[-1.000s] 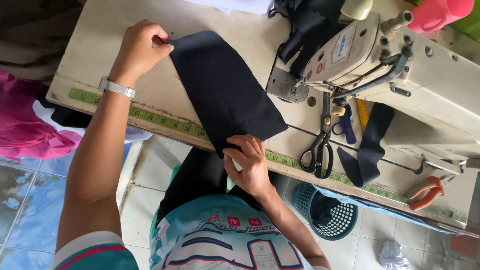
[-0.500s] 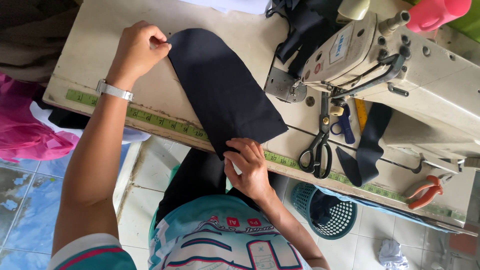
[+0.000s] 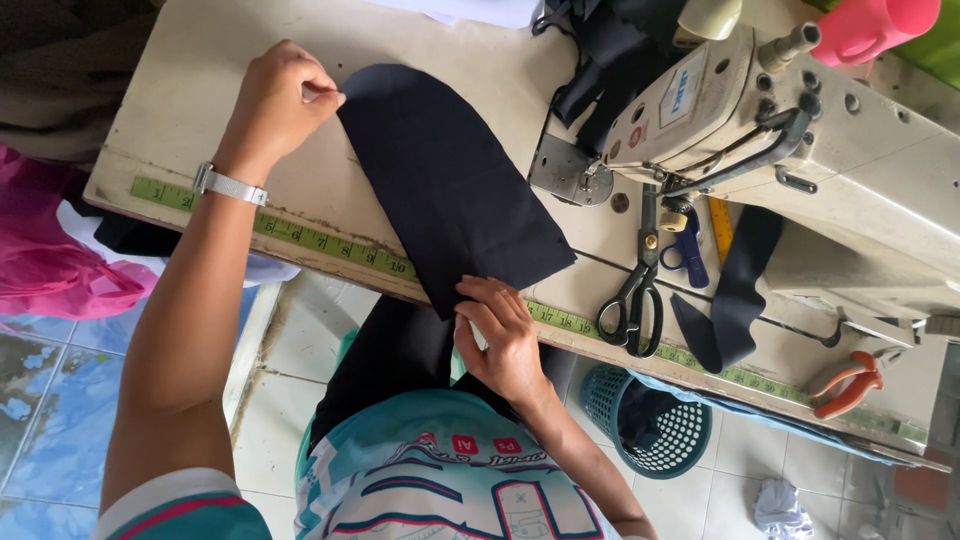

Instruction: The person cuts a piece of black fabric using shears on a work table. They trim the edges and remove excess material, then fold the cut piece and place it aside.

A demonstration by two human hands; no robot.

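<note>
Where fabric [image 3: 450, 190] overhangs, edge hidden | left hand [image 3: 280, 100], right hand [image 3: 505, 335] fingers pinch it

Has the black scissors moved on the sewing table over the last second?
No. The black scissors lie at the same spot beside the sewing machine, handles at the green tape measure; only the camera shifted slightly.

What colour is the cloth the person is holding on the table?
The cloth is very dark, navy or black, and plain with no pattern. The head view shows it best.

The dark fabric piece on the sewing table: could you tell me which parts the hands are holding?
The left hand pinches the dark fabric piece at its far rounded end; the right hand holds its near edge.
</note>
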